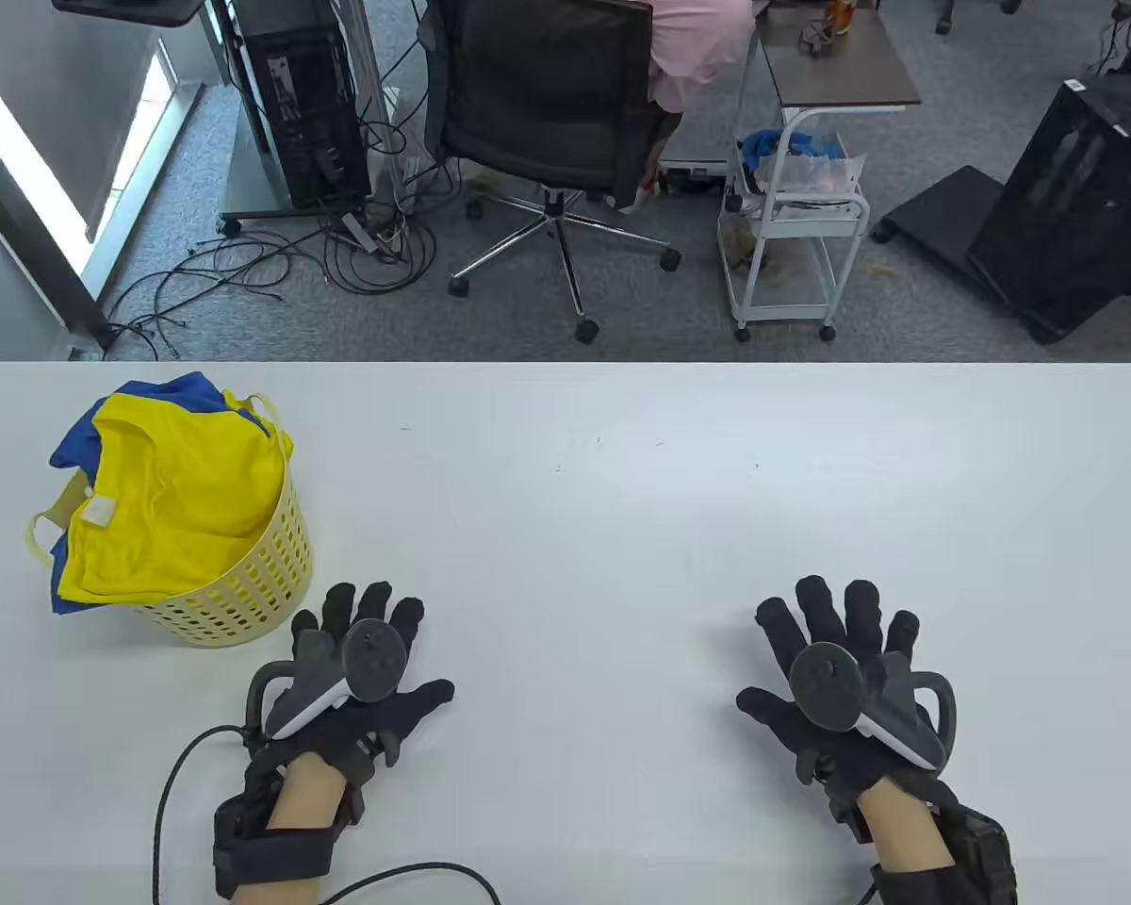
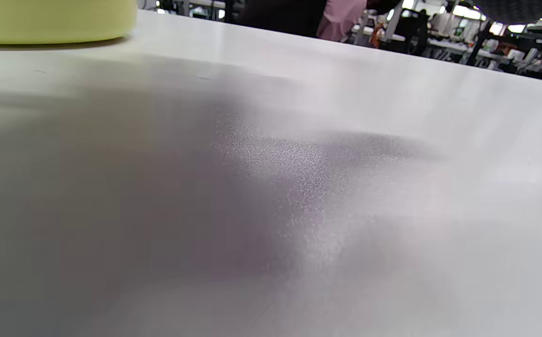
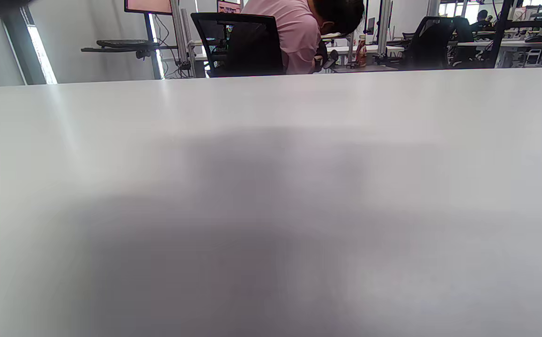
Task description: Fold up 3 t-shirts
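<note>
A pale yellow perforated basket (image 1: 245, 589) stands at the table's left side. A yellow t-shirt (image 1: 174, 509) is heaped on top of it and a blue one (image 1: 174, 391) shows beneath, both spilling over the rim. My left hand (image 1: 363, 650) rests flat on the white table (image 1: 622, 490), fingers spread, just right of the basket and holding nothing. My right hand (image 1: 834, 641) rests flat on the table at the front right, fingers spread, also holding nothing. The basket's base (image 2: 50, 21) shows in the left wrist view. Neither wrist view shows fingers.
Beyond the table's far edge stand an office chair (image 1: 551, 113), a white trolley (image 1: 796, 217) and a computer tower (image 1: 297, 104) with cables on the floor. A black cable (image 1: 165, 801) runs from my left wrist across the front of the table.
</note>
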